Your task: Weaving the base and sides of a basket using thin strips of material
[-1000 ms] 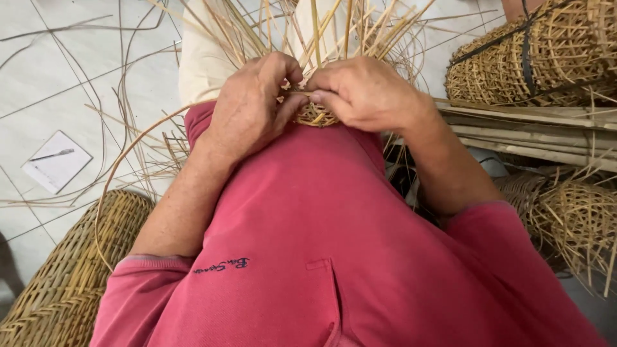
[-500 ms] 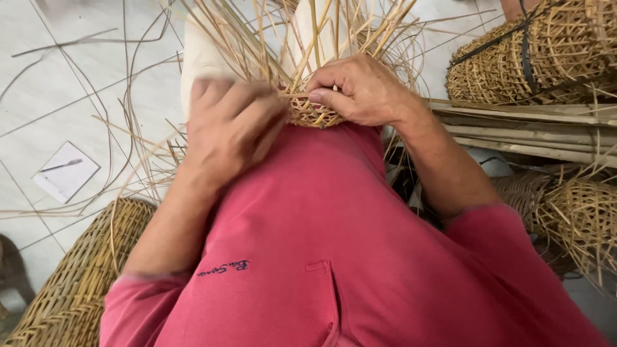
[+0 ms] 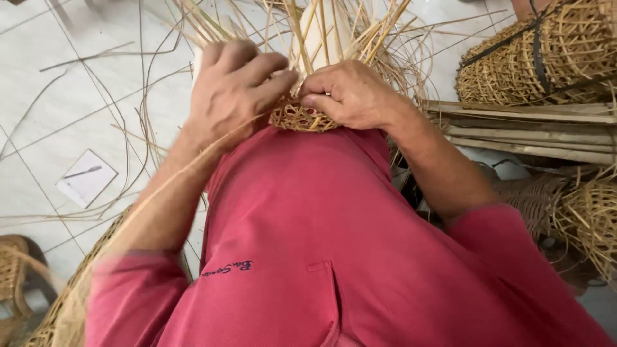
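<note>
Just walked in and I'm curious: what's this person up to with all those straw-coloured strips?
A person in a red shirt is working a small woven piece held against their chest, with loose cane strips fanning upward from it. The left hand grips the piece and strips on one side, while the right hand pinches its rim on the other. A finished open-weave basket lies to the right, above a stack of flat slats. A notepad with a pen lies on the tiled floor.
</note>
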